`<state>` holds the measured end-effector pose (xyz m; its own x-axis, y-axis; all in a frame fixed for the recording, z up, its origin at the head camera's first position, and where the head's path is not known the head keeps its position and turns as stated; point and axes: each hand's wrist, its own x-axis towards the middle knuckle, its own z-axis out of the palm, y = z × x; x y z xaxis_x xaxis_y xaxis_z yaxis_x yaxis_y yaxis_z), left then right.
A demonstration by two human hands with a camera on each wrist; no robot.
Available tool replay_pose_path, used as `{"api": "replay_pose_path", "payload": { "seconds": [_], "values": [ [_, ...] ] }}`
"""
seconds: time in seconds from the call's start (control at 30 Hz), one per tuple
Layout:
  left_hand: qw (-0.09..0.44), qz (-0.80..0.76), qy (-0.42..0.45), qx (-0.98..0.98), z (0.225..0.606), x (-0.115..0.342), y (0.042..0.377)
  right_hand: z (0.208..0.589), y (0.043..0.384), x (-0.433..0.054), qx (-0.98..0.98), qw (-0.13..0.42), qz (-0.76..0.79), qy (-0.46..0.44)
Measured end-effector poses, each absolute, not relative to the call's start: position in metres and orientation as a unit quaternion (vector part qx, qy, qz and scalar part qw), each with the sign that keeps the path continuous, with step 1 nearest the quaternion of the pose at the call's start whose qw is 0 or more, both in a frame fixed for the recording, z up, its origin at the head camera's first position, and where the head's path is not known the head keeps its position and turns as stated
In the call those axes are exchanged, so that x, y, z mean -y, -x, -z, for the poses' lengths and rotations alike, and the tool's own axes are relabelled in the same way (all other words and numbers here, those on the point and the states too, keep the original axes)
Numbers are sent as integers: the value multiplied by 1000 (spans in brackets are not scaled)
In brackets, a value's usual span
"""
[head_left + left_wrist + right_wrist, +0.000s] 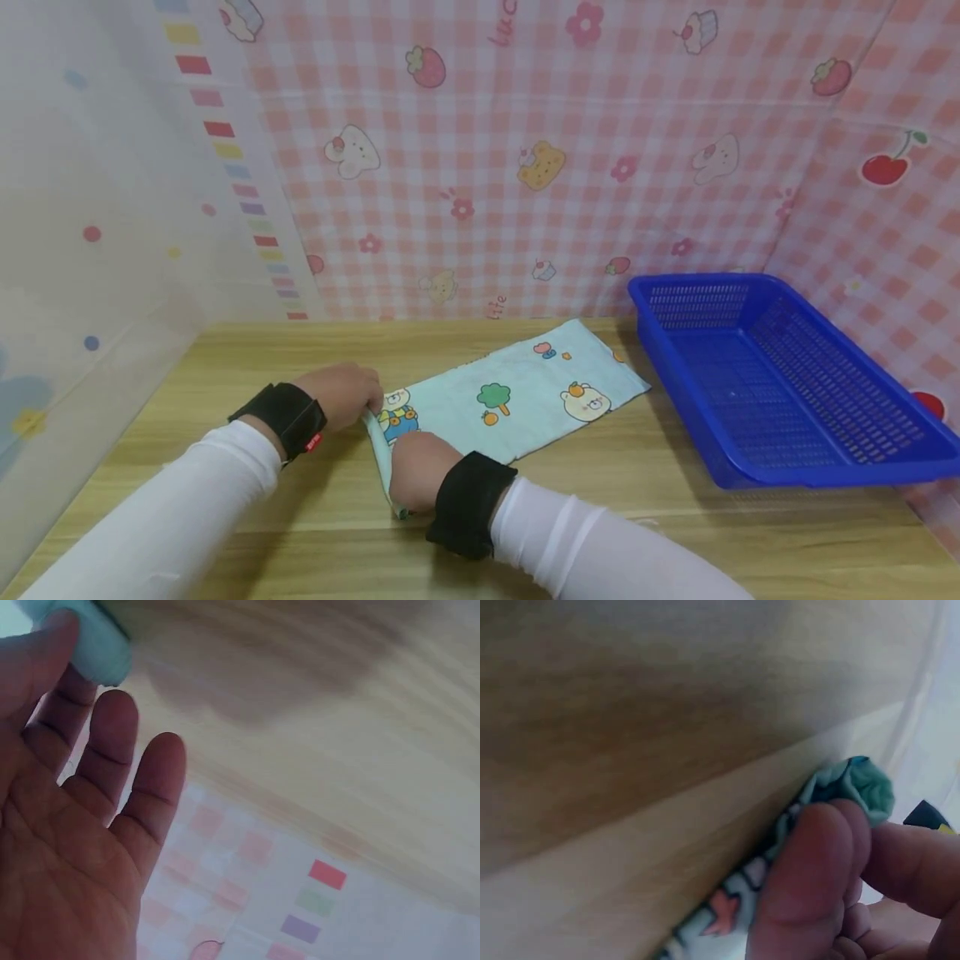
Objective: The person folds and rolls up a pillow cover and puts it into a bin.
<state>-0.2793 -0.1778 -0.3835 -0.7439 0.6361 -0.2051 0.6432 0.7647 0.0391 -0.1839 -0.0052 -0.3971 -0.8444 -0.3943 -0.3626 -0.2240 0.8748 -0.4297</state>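
Note:
A light blue cloth (525, 392) printed with bears, a tree and oranges lies as a long folded strip slanting across the table. Its near-left end is rolled or folded over into a narrow edge. My left hand (345, 395) pinches the far corner of that edge between thumb and index finger; in the left wrist view the other fingers (157, 780) stand apart from the cloth. At the near corner, my right hand (422, 471) grips the same edge. The right wrist view shows the rolled cloth end (870, 791) spiralling out past the fingertips (810, 847).
To the right stands a blue plastic basket (720, 450) with perforated walls, close to the cloth's far end. Behind the wooden table (315, 542) hangs a pink checked curtain (480, 233); pale sheeting (97, 275) closes off the left side.

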Motion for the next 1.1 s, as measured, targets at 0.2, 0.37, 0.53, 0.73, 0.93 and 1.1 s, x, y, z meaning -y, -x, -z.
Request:
{"api": "replay_pose_path", "payload": {
  "seconds": [0.2, 0.37, 0.53, 0.73, 0.93, 1.1],
  "values": [
    [124, 14, -314, -941, 381, 171, 283, 395, 188, -3, -941, 240, 187, 148],
    [97, -9, -307, -947, 386, 174, 284, 394, 186, 0, -951, 200, 140, 189],
    [61, -40, -296, -952, 391, 179, 281, 394, 177, 7, -949, 162, 116, 244],
    [28, -51, -313, -948, 400, 188, 274, 394, 165, 15, -953, 152, 93, 244],
    [10, -50, -322, -945, 405, 195, 270, 397, 164, 15, -958, 136, 82, 239],
    [2, -51, -327, -944, 406, 196, 269, 398, 166, 15, -960, 137, 74, 234]
  ]
}}
